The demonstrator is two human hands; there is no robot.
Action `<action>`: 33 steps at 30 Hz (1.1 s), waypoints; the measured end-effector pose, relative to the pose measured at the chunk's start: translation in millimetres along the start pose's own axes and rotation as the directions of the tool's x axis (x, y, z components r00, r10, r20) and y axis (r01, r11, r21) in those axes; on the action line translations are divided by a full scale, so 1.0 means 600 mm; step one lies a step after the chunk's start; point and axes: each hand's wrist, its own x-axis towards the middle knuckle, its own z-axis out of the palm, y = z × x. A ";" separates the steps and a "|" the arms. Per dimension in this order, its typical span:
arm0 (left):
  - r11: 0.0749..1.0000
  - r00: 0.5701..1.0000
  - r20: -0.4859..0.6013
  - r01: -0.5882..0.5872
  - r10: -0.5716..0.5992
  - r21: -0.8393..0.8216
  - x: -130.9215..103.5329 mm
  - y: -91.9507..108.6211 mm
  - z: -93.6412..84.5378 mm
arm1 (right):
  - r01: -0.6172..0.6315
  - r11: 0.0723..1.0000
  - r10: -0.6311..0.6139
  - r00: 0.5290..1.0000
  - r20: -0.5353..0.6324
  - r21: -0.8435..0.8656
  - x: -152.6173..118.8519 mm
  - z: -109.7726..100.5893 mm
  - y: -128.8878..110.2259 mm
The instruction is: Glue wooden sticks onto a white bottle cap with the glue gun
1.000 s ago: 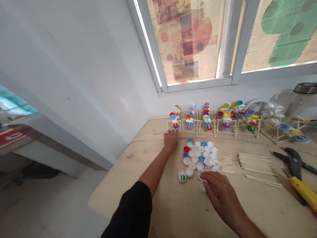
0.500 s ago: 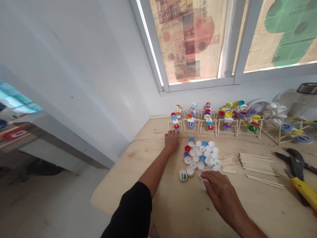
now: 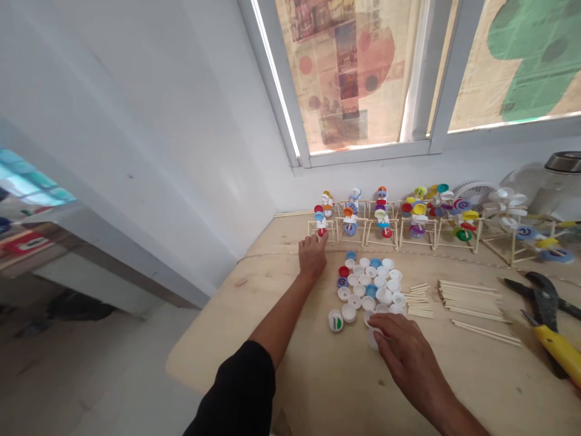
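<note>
My left hand [image 3: 312, 255] reaches far forward on the wooden table [image 3: 318, 375]. Its fingertips touch the base of the leftmost stick-and-cap wheel model [image 3: 321, 221]. My right hand [image 3: 402, 350] lies palm down at the near edge of a cluster of bottle caps [image 3: 368, 281], mostly white with some blue and red ones. Its fingers rest on a white cap [image 3: 373, 339]. A white cap with a green mark [image 3: 335, 321] sits left of that hand.
A row of several more wheel models [image 3: 417, 219] lines the wall under the window. Thin wooden sticks [image 3: 469, 298] lie right of the caps. Black pliers [image 3: 540, 289] and a yellow-handled tool [image 3: 560, 351] lie at the right. The table's edge drops off at the left.
My left hand has drawn back slightly from the leftmost model's base, with its fingers still touching it. My right hand stays on the white cap.
</note>
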 end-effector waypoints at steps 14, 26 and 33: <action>0.988 0.995 0.043 0.094 -0.089 -0.122 -0.047 -0.024 -0.004 | 0.008 1.000 -0.008 1.000 -0.020 0.000 -0.001 0.000 0.003; 0.944 0.992 0.076 0.118 -0.099 -0.308 -0.121 -0.010 -0.034 | -0.069 0.998 0.070 0.995 -0.070 0.010 0.007 -0.018 0.021; 0.823 0.987 0.127 0.149 -0.095 -0.548 -0.191 0.007 -0.066 | -0.122 0.991 0.127 0.984 -0.127 0.047 0.012 -0.055 0.017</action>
